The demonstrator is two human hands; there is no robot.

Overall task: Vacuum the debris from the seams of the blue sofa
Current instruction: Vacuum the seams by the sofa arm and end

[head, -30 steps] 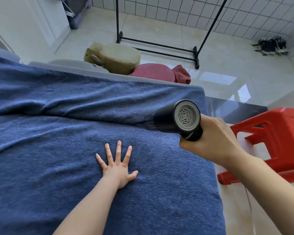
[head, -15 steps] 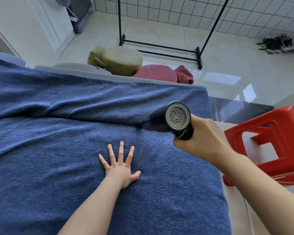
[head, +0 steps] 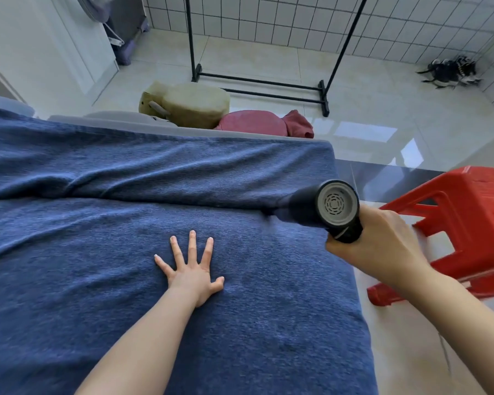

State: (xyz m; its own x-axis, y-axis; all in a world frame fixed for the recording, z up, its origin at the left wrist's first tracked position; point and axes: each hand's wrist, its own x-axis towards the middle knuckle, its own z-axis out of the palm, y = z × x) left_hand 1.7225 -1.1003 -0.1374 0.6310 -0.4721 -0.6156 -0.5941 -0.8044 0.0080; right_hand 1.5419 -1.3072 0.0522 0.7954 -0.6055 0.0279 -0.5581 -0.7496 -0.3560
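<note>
Across the blue sofa [head: 83, 280], the left hand [head: 193, 275] is lying flat with fingers spread wide, pressing the seat; further right, the right hand [head: 380, 246] is gripping a black handheld vacuum [head: 322, 208], its nose meeting the seam beside a red stool [head: 454, 223].

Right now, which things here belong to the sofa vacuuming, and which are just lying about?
Part of the job:
blue sofa
handheld vacuum
right hand gripping it
left hand pressed flat on the sofa

Just lying about:
red stool
clothes rack
olive cushion
pink cushion
</note>
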